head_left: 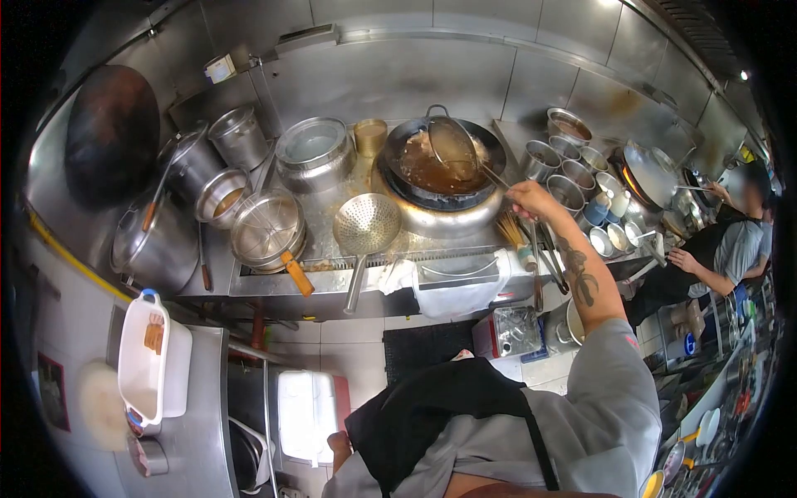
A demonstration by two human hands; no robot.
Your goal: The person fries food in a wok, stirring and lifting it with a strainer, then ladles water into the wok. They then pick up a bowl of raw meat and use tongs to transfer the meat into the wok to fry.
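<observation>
My right hand (532,201) is closed around the thin handle of a round wire-mesh strainer (453,143). The strainer is tilted over a dark wok (496,160) on the burner, and brown liquid (419,166) with paler food shows beneath and beside it. Low at my side, next to the black apron (448,407), hangs my left hand (339,448); its fingers are mostly hidden. A perforated metal ladle (368,224) rests on the stove to the left of the wok. Just below my right wrist stands a bamboo brush (512,230).
Pots (315,158) and a strainer with an orange handle (295,274) crowd the left side. Metal containers (564,192) line the right. A white cloth (461,286) hangs over the stove's front rail. A co-worker (714,257) handles another wok (652,174) farther right.
</observation>
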